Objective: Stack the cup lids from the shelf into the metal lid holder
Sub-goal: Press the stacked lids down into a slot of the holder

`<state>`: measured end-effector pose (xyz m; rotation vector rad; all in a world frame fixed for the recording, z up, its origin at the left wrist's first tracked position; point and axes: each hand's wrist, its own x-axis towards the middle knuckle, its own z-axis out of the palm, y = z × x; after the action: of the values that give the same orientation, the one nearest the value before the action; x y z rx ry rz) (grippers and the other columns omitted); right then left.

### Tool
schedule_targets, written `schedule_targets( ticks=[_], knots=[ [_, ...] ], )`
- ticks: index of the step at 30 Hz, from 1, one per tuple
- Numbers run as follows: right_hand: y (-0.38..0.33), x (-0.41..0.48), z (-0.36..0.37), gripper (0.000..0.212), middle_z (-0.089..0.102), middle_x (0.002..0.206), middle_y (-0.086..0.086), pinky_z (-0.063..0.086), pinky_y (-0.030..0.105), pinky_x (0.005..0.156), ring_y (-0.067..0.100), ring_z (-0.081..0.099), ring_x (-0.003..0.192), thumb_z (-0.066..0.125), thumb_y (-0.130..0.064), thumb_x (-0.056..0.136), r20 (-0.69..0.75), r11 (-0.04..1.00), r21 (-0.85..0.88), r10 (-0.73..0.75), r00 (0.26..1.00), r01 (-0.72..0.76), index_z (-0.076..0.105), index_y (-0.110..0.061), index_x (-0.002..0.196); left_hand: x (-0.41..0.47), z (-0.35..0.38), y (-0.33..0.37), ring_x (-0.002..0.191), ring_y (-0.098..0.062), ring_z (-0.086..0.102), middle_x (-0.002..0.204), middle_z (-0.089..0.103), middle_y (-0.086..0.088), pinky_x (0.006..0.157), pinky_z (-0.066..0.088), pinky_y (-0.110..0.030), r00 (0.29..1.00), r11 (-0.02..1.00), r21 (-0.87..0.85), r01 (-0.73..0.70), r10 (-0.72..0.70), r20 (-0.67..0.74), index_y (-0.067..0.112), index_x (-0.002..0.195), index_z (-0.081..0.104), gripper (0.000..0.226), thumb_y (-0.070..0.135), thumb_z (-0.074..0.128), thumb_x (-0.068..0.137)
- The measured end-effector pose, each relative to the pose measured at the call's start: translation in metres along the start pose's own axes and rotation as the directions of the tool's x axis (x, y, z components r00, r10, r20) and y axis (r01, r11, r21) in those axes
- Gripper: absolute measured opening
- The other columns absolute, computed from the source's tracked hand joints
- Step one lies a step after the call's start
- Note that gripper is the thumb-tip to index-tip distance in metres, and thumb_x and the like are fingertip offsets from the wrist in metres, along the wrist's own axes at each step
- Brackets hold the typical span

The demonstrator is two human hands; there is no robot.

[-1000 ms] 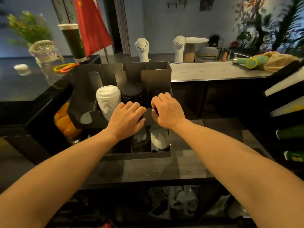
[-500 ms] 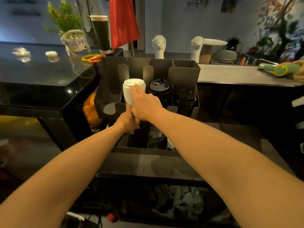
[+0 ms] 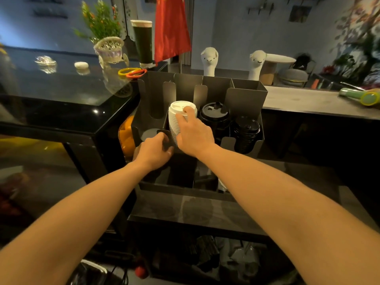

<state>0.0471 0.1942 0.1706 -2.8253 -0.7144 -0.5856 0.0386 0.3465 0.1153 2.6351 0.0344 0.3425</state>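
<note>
A dark metal lid holder point(image 3: 244, 93) with several slots stands on the counter. In its second slot sits a tall stack of white lids point(image 3: 174, 118). My right hand point(image 3: 193, 134) wraps the stack's right side, with fingertips over the top lid. My left hand point(image 3: 154, 151) grips the holder's front edge, just left of and below the white stack. Two stacks of black lids fill the slots to the right, one point(image 3: 214, 116) taller and one point(image 3: 245, 130) lower. The leftmost slot holds a low pale lid point(image 3: 149, 133).
A glossy black counter point(image 3: 61, 95) lies to the left with a small basket cart point(image 3: 110, 50), coloured rings point(image 3: 132, 72) and a tall dark drink point(image 3: 143, 42). Two llama figures point(image 3: 209, 60) stand behind the holder. A lower shelf point(image 3: 195, 212) is beneath my arms.
Both hands left the black lid slots and moved left to the white stack. My right hand's fingers have slid up over its top, while my left hand rose to the holder's front edge.
</note>
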Motion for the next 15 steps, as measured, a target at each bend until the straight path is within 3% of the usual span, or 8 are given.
schedule_targets(
  ticks=[3,5,9,12,15],
  knots=[
    [-0.011,0.003,-0.002,0.057,0.026,0.157,0.002,0.054,0.042,0.080,0.034,0.050,0.125,0.055,-0.021,0.093,0.010,0.986,0.087,-0.144,0.990,0.143,0.039,-0.018,0.148,0.005,-0.006,-0.017,0.086,-0.021,0.065,0.107,0.065,-0.005,0.077,0.059,-0.040,0.996,0.997,-0.019,0.080,-0.080,0.031,0.015,0.131,0.042,0.056,0.034,0.073,0.088],
    [-0.023,0.008,0.000,0.059,0.026,0.160,-0.001,0.052,0.046,0.089,0.034,0.051,0.128,0.050,-0.018,0.096,0.113,0.973,0.132,-0.205,0.972,0.190,0.033,-0.018,0.152,0.011,-0.011,-0.025,0.096,-0.028,0.067,0.119,0.064,-0.012,0.080,0.058,-0.041,0.986,0.988,0.097,0.123,-0.133,0.097,0.020,0.147,0.027,0.076,0.041,0.070,0.088],
    [-0.046,0.028,0.008,0.057,0.039,0.151,0.007,0.048,0.044,0.088,0.037,0.054,0.123,0.054,-0.017,0.095,0.324,0.988,0.091,-0.151,0.934,0.128,0.035,-0.014,0.149,0.025,-0.021,-0.018,0.116,-0.033,0.058,0.131,0.055,-0.016,0.089,0.050,-0.042,0.911,0.905,0.376,0.200,-0.314,0.269,0.030,0.156,0.002,0.085,0.052,0.056,0.094],
    [-0.057,0.046,0.002,0.043,0.056,0.127,0.011,0.049,0.036,0.078,0.029,0.062,0.099,0.060,-0.017,0.092,0.479,0.994,-0.009,-0.094,0.873,0.112,0.051,-0.011,0.134,0.035,-0.022,-0.018,0.130,-0.036,0.049,0.145,0.045,-0.019,0.101,0.046,-0.044,0.840,0.898,0.334,0.287,-0.403,0.362,0.027,0.157,0.011,0.076,0.047,0.054,0.097],
    [-0.062,0.058,0.002,0.027,0.056,0.083,0.003,0.047,0.032,0.071,0.019,0.053,0.067,0.059,-0.017,0.094,0.544,0.987,-0.067,-0.085,0.835,0.145,0.061,-0.010,0.120,0.042,-0.019,-0.024,0.098,-0.031,0.063,0.107,0.060,-0.012,0.090,0.054,-0.043,0.869,0.848,0.473,0.240,-0.405,0.283,0.028,0.148,0.028,0.067,0.045,0.060,0.092]
  ],
)
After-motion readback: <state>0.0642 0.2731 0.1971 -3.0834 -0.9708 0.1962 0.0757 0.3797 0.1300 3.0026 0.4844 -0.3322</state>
